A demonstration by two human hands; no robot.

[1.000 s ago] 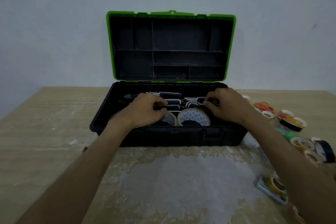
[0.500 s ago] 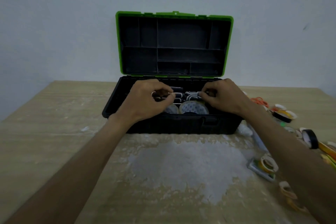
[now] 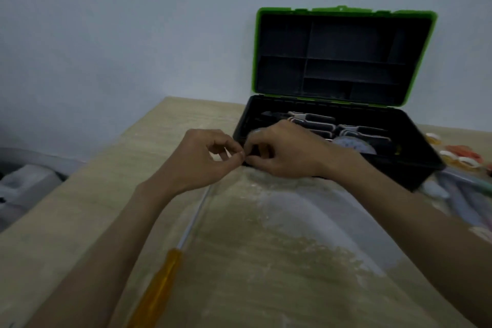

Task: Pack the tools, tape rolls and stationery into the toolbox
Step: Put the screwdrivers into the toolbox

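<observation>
A: Count of things, please?

B: One toolbox, black, with green lid standing upright, on a wooden table. Inside the toolbox, one dotted tape roll near the front wall. Behind it, several grey-and-black tool handles; exact number hard to tell. One screwdriver with amber handle, lying on the table in front of the toolbox, to the left. Shaft pointing toward the toolbox's front-left corner, upper end hidden under the left wrist.

A: And the hands?

B: Two. Left hand just left of that corner. Right hand over the toolbox's front-left part, hiding some contents. Fingers of both curled narrow, tips meeting at the corner; impossible to tell whether pinching anything.

A: Anything else around?

B: Right of the toolbox, a few small tape rolls on the table, blurred, not countable.
</observation>
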